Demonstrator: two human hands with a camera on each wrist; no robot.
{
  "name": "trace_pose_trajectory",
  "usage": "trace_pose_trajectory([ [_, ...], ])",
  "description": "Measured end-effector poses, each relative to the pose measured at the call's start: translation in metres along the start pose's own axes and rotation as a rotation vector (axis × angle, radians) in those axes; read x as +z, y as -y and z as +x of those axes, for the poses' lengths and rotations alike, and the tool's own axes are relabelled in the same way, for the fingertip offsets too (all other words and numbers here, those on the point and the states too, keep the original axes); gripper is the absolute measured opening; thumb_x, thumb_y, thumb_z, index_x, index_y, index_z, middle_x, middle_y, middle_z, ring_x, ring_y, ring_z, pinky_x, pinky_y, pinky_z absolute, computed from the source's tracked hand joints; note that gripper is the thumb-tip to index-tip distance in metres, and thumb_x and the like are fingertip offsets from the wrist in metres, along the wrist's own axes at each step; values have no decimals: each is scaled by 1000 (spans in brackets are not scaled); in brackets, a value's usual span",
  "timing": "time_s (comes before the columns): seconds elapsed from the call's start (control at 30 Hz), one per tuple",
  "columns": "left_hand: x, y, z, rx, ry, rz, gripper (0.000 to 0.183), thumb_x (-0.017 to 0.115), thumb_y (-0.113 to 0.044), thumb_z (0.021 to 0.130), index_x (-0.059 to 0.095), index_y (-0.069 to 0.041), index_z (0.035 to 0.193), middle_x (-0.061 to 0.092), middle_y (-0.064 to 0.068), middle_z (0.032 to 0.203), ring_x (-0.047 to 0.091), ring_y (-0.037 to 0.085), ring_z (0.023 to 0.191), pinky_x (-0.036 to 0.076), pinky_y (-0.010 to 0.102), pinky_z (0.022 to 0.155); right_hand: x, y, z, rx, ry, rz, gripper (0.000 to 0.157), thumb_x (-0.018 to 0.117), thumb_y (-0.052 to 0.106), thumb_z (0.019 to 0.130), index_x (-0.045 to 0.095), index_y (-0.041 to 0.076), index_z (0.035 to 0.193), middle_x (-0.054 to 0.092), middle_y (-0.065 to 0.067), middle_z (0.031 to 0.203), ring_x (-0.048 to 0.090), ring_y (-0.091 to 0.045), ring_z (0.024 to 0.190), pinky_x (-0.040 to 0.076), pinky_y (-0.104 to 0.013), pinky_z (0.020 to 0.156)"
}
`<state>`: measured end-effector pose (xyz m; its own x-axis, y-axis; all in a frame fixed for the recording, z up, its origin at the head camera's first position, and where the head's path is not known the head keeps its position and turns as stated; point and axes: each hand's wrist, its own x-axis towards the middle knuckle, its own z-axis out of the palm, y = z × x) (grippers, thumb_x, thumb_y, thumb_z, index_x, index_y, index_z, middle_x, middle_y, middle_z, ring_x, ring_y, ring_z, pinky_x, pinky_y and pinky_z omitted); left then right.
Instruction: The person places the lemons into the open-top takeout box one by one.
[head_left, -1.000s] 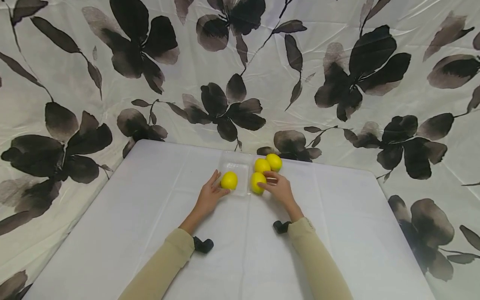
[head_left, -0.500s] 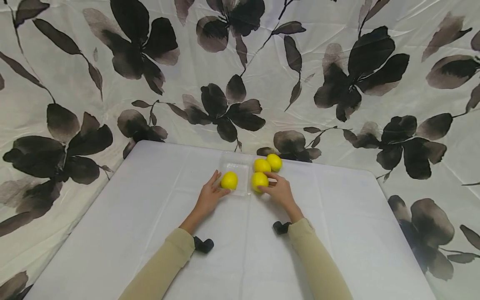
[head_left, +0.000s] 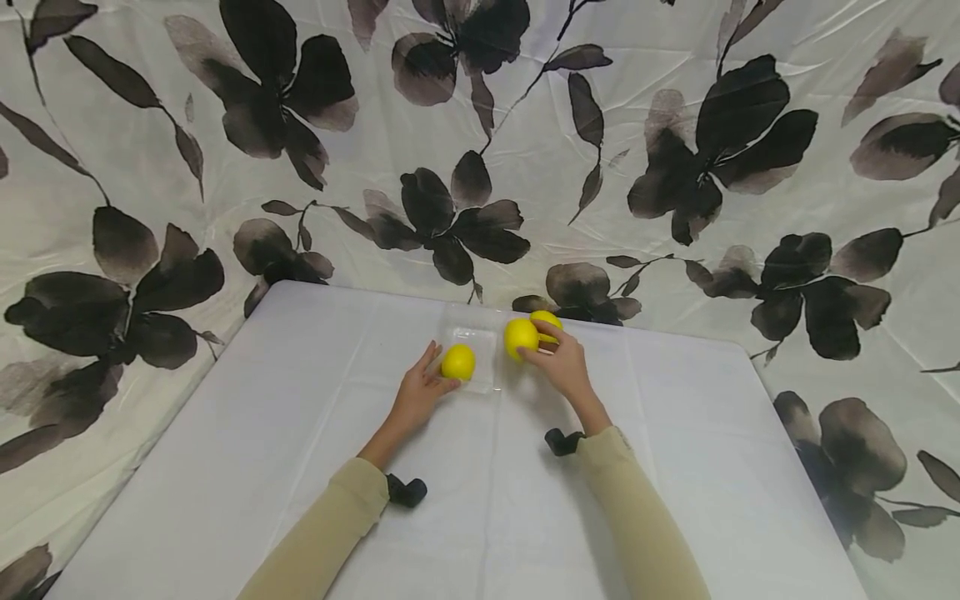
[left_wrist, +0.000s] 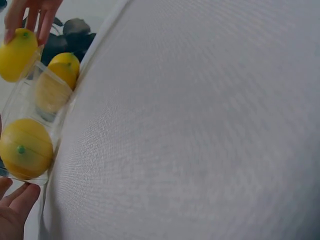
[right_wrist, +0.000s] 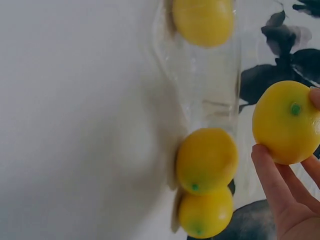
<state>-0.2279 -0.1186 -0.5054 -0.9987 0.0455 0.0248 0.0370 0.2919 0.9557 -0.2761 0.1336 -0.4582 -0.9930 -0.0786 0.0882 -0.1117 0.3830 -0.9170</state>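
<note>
My right hand [head_left: 558, 362] holds a yellow lemon [head_left: 521, 339] between thumb and fingers, raised off the table; the right wrist view shows the fingers round this lemon [right_wrist: 282, 122], its green tip showing. A clear plastic container [head_left: 486, 337] stands near the table's far edge with one lemon [head_left: 458, 362] inside. At the container's near left corner, my left hand [head_left: 418, 392] grips it, thumb at the front and fingers along the left side. Beyond the right hand, two more lemons [right_wrist: 207, 160] lie touching on the table; in the head view they are mostly covered.
A white cloth covers the table [head_left: 420, 533]. Its far edge runs just behind the container, against a hanging floral cloth [head_left: 450, 125]. A dark wrist device [head_left: 407, 490] sits at the left cuff, another wrist device [head_left: 562, 442] at the right.
The right hand has lifted the nearest lemon off the table and moved it slightly up and away, now in front of the other two. The left hand and the container have stayed put.
</note>
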Motion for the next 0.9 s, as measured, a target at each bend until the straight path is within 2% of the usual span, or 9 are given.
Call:
trace_pose_trajectory([
  [0.1,0,0,0,-5,2,-6,90,72,-22,82,14,-9,150,27,4,152,55,20,102,49,21,80,6,6,0,-26,18,-4,58,78,30,76,57,15,128,56,-8,126,61,-27,105,52,-32,86],
  [0.17,1,0,0,-7,3,-14,90,72,-21,82,14,-9,150,27,4,152,52,22,116,48,27,89,11,9,-1,-40,35,-5,57,78,30,76,58,15,127,56,-8,126,61,-27,105,52,-32,87],
  [0.27,1,1,2,-6,9,-22,90,72,-21,83,14,-9,150,26,4,152,43,23,128,45,33,97,19,12,-2,-58,64,-7,57,78,30,75,58,15,126,57,-7,126,61,-26,105,52,-32,87],
  [0.5,1,-2,2,7,31,-38,90,72,-22,82,14,-6,150,26,8,152,38,25,132,41,34,100,36,17,-6,-106,105,-50,55,78,29,76,59,12,125,58,-8,125,62,-29,103,53,-32,83],
  [0.77,-5,-33,-13,-12,64,-62,85,68,-10,85,12,0,148,22,18,152,34,34,132,37,42,102,47,19,-11,-172,151,-130,55,77,28,77,58,9,125,57,-7,125,63,-24,102,54,-31,82],
  [0.9,-4,-26,-10,-7,56,-59,86,69,-12,85,12,-1,148,22,16,152,34,33,133,37,41,102,49,21,-12,-197,149,-167,54,77,25,77,58,8,124,58,-7,124,62,-23,102,53,-32,84],
])
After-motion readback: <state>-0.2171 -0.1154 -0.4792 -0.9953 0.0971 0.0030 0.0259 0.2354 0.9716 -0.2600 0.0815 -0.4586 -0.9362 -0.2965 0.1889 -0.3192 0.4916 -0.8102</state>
